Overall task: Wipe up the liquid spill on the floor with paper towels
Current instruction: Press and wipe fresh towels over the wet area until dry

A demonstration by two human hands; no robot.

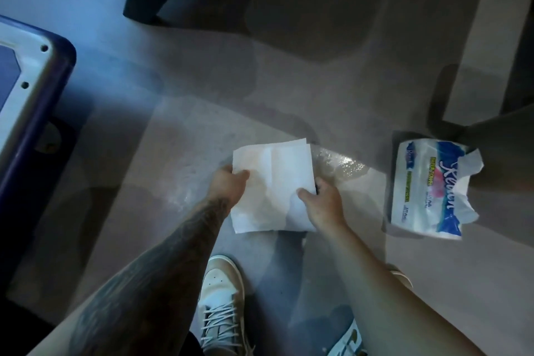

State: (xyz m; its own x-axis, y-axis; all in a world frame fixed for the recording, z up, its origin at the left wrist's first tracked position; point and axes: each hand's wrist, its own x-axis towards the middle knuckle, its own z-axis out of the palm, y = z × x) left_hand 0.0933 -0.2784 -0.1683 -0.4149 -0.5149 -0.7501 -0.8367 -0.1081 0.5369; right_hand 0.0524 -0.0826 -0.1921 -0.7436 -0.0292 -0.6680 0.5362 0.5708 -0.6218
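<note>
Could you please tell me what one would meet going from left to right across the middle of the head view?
Blue-and-white furniture corner → left hand → paper towel → right hand → wet spill on the floor → paper towel pack.

The paper towel (273, 188) is white, with a faint tan stain across its left half. The floor (179, 153) is pale grey, and the spill (344, 166) on it shows as a glossy, slightly yellowish patch. The towel package (427, 188) is white with blue bands, white lettering and small yellow-green labels. The left forearm (161, 254) carries dark tattoo patterns. The shoe (221, 303) is cream and tan with pale laces. The cabinet (31, 113) at the left is white edged in dark blue.
</note>
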